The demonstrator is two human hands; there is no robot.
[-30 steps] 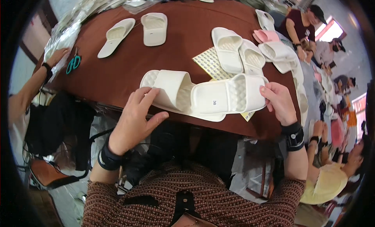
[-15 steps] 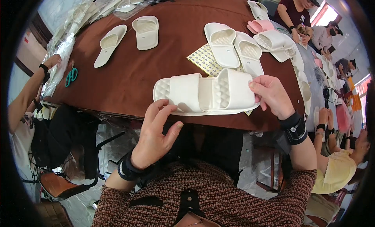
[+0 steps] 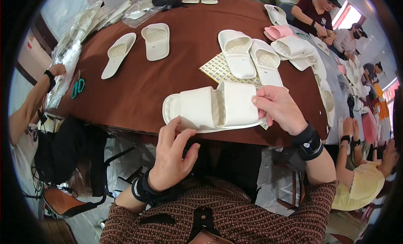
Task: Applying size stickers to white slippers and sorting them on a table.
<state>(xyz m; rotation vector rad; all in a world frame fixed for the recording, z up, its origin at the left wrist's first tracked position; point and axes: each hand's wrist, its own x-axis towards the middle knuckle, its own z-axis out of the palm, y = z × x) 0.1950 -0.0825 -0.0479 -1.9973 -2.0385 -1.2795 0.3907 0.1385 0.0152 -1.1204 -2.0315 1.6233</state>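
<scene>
A pair of white slippers (image 3: 196, 106), laid together lengthwise with their straps side by side, rests near the front edge of the brown-covered table (image 3: 117, 103). At the right end my right hand (image 3: 282, 110) pinches the pair between thumb and fingers. My left hand (image 3: 173, 160) touches its near left side with the fingertips, thumb held away and fingers apart. Just behind the pair, two more white slippers, one on the left (image 3: 238, 55) and one on the right (image 3: 267, 61), lie partly over a yellow patterned sticker sheet (image 3: 213, 68).
Two white slippers, a tilted one (image 3: 119, 55) and an upright one (image 3: 155, 41), lie at left, with teal scissors (image 3: 78, 87) nearby. A pink slipper (image 3: 278, 32) and more white ones line the right. Plastic-wrapped slippers (image 3: 69, 59) and another person's hand (image 3: 57, 70) are far left.
My right hand has shifted left and slightly nearer along the slippers. The pair has tilted, hiding most of its quilted insoles. My left hand has stayed near the left end.
</scene>
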